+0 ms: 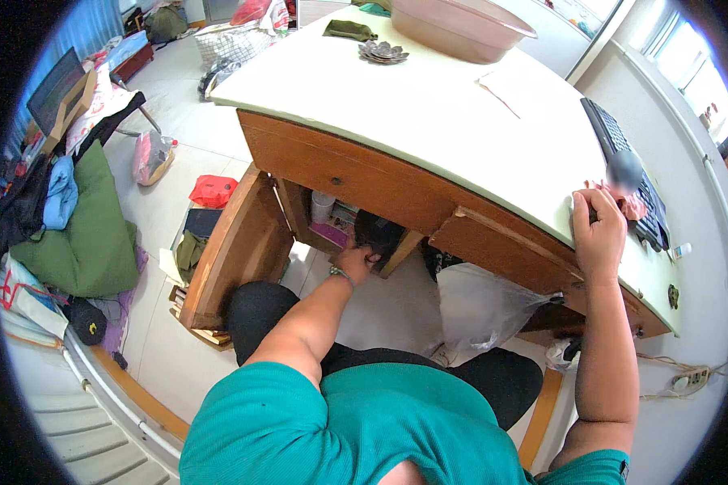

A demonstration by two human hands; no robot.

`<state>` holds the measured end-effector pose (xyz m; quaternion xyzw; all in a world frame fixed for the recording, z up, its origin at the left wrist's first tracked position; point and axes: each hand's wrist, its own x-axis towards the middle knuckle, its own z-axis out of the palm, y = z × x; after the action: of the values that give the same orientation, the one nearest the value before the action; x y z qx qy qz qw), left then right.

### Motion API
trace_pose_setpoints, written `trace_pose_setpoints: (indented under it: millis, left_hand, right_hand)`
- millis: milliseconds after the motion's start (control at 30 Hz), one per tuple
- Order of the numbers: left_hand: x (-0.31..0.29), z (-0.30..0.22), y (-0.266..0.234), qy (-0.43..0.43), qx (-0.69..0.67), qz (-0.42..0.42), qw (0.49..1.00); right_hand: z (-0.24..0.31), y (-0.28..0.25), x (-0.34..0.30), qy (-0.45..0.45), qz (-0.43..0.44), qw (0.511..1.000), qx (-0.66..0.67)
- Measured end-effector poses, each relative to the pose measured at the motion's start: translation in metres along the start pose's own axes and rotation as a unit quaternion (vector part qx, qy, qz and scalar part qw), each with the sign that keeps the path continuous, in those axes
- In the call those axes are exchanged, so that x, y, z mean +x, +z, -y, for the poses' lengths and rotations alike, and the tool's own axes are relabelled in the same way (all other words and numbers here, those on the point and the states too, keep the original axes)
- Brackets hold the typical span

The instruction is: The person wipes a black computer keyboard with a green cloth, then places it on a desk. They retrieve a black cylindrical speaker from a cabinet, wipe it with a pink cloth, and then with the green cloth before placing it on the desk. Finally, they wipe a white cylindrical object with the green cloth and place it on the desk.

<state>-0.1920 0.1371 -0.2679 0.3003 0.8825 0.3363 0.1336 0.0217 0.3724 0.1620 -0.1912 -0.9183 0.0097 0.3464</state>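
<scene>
My left hand (pixel 354 262) reaches down into the open cupboard of the wooden desk (pixel 340 174). Its fingers close on the edge of a dark black object (pixel 380 232), whose kind I cannot make out. Beside it in the cupboard stand a white cup-shaped container (pixel 322 208) and a purple item (pixel 329 234). My right hand (pixel 600 230) rests at the desktop's near right edge with its fingers curled in. Pink ruffled cloth (pixel 634 207) lies right against its knuckles; what the fingers hold, if anything, is hidden.
The cupboard door (pixel 233 250) swings out by my left knee. A clear plastic bag (pixel 485 303) hangs below the desk's drawer (pixel 493 246). On the desktop are a keyboard (pixel 611 129), a pink basin (pixel 461 32) and a flower-shaped ornament (pixel 383 53). A green cushion (pixel 89 234) lies left.
</scene>
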Motion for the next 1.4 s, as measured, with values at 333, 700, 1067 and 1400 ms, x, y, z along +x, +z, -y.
trace_pose_setpoints:
  millis: [333, 700, 1067, 1400]
  left_hand:
    - [-0.002, -0.036, -0.046, -0.184, -0.605, -0.164, 0.757]
    - [0.013, -0.017, -0.034, -0.367, -0.615, -0.017, 0.698]
    - [0.032, 0.036, 0.03, -0.273, -0.559, -0.147, 0.769]
    - [-0.001, 0.004, 0.0, -0.373, -0.605, 0.013, 0.703]
  right_hand:
    - [0.001, 0.0, -0.001, -0.011, -0.017, 1.0, -0.002]
    - [0.0, 0.001, -0.002, -0.004, -0.025, 1.0, -0.013]
    - [0.0, 0.0, -0.005, -0.01, -0.043, 0.999, -0.025]
    - [0.001, 0.001, -0.004, -0.017, -0.037, 0.999, -0.03]
